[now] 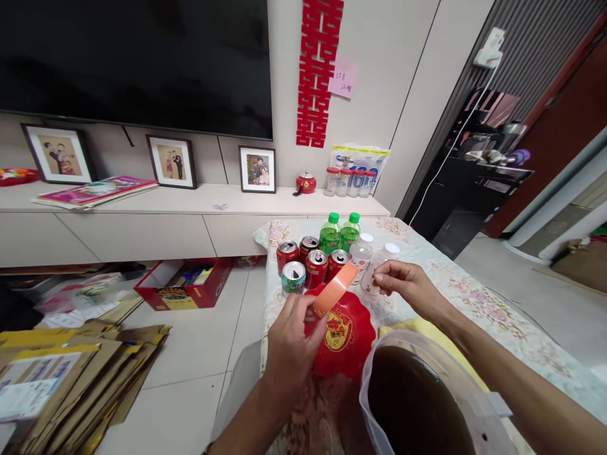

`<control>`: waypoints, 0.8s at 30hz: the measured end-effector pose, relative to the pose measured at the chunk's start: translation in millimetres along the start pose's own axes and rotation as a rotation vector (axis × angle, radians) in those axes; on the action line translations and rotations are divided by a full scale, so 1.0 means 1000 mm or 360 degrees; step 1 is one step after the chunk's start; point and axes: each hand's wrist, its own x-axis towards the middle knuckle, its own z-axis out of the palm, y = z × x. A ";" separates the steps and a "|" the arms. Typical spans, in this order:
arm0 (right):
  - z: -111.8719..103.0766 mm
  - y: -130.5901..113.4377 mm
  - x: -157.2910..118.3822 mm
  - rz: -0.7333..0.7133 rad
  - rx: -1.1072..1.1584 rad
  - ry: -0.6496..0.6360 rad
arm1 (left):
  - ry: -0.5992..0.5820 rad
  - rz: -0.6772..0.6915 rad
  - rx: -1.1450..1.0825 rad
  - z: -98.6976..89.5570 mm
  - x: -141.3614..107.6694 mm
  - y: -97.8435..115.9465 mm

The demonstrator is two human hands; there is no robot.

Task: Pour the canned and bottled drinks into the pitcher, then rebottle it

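Observation:
My left hand (pixel 296 338) is closed around one end of a glossy orange band (pixel 337 287), held tilted above a red scalloped plate (pixel 358 335) with gold print. My right hand (pixel 405 284) is pinched by the white-capped clear bottles (pixel 364 249); what sits between its fingertips is too small to make out. Behind the band stand several red drink cans (pixel 316 268), a green can (pixel 293 278) and two green-capped bottles (pixel 331 234). Below my right forearm is a clear plastic tub (pixel 367 392) holding dark liquid.
A flowered tablecloth (pixel 497 309) covers the table, with a yellow cloth (pixel 455 344) by the tub. On the floor at left lie flattened cardboard mailers (pixel 95 373) and a red box (pixel 208 294). Behind runs a white cabinet (pixel 208 205) with framed photos and jars.

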 end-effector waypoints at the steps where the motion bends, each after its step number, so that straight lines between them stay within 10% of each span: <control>1: -0.005 -0.010 -0.002 -0.0032 -0.0020 -0.0013 | 0.0011 0.0002 -0.0043 0.000 0.002 0.007; 12: -0.029 -0.079 -0.016 -0.1058 -0.1324 -0.0020 | -0.0299 -0.0721 -0.0956 -0.010 0.032 0.074; 24: -0.064 -0.121 -0.041 -0.0950 -0.1631 0.0191 | -0.0664 -0.0516 -0.1263 -0.024 0.007 0.043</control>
